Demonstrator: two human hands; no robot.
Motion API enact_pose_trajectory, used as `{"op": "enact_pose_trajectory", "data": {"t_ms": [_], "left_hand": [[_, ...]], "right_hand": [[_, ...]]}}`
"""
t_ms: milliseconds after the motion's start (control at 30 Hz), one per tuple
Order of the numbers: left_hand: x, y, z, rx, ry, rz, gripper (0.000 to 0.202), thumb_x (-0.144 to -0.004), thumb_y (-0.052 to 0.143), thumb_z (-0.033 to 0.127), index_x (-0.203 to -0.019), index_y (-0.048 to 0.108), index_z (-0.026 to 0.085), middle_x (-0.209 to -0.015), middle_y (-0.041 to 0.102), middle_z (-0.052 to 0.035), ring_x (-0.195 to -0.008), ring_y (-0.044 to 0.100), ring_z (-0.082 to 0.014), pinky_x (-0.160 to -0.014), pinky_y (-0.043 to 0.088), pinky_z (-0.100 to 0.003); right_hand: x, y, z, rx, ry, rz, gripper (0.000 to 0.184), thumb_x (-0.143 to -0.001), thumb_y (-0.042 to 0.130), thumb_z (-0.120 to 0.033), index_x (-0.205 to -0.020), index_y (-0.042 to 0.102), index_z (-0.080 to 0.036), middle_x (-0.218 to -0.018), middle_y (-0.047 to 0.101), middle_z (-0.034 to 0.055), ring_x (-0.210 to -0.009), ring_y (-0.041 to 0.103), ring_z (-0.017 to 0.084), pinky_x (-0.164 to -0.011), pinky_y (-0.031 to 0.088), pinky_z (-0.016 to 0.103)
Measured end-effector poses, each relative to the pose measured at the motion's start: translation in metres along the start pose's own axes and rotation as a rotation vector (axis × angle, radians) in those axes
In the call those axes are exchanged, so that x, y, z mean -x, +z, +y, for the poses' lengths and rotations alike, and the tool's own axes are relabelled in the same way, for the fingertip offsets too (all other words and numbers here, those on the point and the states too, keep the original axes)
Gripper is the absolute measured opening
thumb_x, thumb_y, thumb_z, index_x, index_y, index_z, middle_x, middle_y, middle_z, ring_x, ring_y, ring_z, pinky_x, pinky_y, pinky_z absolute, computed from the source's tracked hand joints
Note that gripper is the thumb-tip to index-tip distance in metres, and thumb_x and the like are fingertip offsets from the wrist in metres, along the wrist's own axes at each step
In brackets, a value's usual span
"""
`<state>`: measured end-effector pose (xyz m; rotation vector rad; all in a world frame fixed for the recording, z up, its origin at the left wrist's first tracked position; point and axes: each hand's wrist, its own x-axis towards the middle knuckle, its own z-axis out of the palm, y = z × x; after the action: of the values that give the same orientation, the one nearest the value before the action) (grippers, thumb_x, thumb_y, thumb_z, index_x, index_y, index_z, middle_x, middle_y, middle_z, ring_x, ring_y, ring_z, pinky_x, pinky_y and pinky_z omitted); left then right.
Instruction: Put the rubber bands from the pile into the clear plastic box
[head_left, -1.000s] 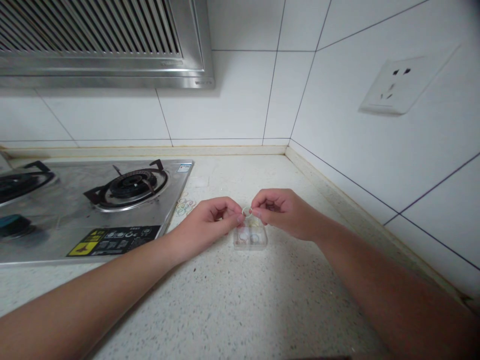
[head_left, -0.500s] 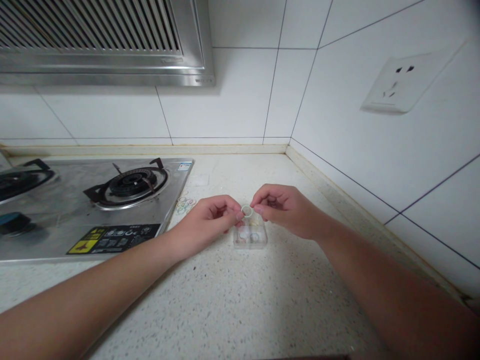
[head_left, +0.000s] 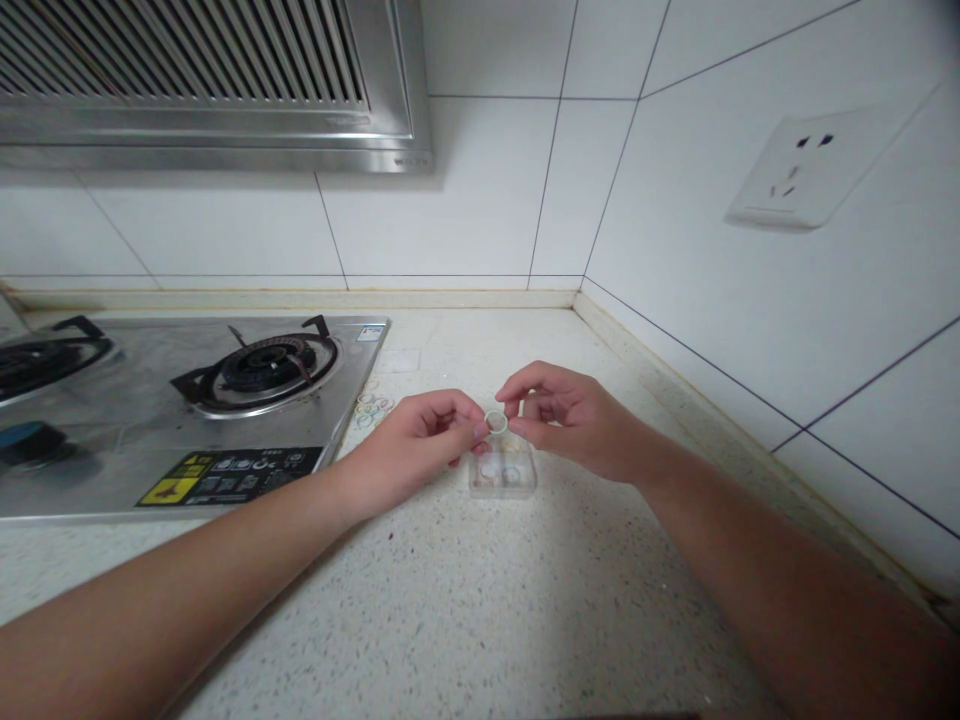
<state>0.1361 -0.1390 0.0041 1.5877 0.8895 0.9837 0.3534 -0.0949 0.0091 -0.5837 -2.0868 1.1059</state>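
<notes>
Both hands meet over a speckled countertop (head_left: 480,600). My left hand (head_left: 420,435) and my right hand (head_left: 566,415) pinch a small white ring (head_left: 496,422) between their fingertips, each from its own side. Just below the ring sits a small clear plastic box (head_left: 504,475) with a few small rings inside. The right hand's index finger is lifted a little above the ring.
A steel gas stove (head_left: 187,420) with black burners fills the left. Several small coloured rings (head_left: 372,406) lie on the counter beside its edge. A range hood (head_left: 210,90) hangs above. White tiled walls form the corner, with a wall socket (head_left: 802,170) at right.
The white ring stays pinched between both hands. The right hand's fingers have opened slightly and shifted up a little; the left hand has barely moved.
</notes>
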Motion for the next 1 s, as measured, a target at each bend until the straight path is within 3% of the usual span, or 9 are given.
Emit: {"op": "enact_pose_trajectory", "data": {"t_ms": [500,1000], "left_hand": [[0.0005,-0.0004,0.0010,0.004,-0.023,-0.004,0.022,-0.089,0.062,0.035,-0.083,0.060,0.014,-0.070,0.057,0.0019,-0.055,0.042,-0.0056,-0.054,0.032,-0.020],[0.0013,-0.0012,-0.0023,-0.060,-0.050,-0.039,0.030,-0.093,0.055,0.041,-0.082,0.062,0.014,-0.075,0.061,-0.0015,-0.060,0.045,-0.0078,-0.054,0.032,-0.020]], "right_hand": [[-0.0021,0.0011,-0.0030,0.107,-0.076,0.003,0.011,-0.084,0.065,-0.021,-0.095,0.065,-0.018,-0.090,0.059,0.0021,-0.064,0.047,0.008,-0.055,0.038,0.025],[-0.0014,0.0013,-0.0039,0.136,0.045,0.052,0.018,-0.087,0.064,-0.034,-0.092,0.065,-0.017,-0.074,0.057,0.0009,-0.064,0.047,0.011,-0.057,0.039,0.025]]}}
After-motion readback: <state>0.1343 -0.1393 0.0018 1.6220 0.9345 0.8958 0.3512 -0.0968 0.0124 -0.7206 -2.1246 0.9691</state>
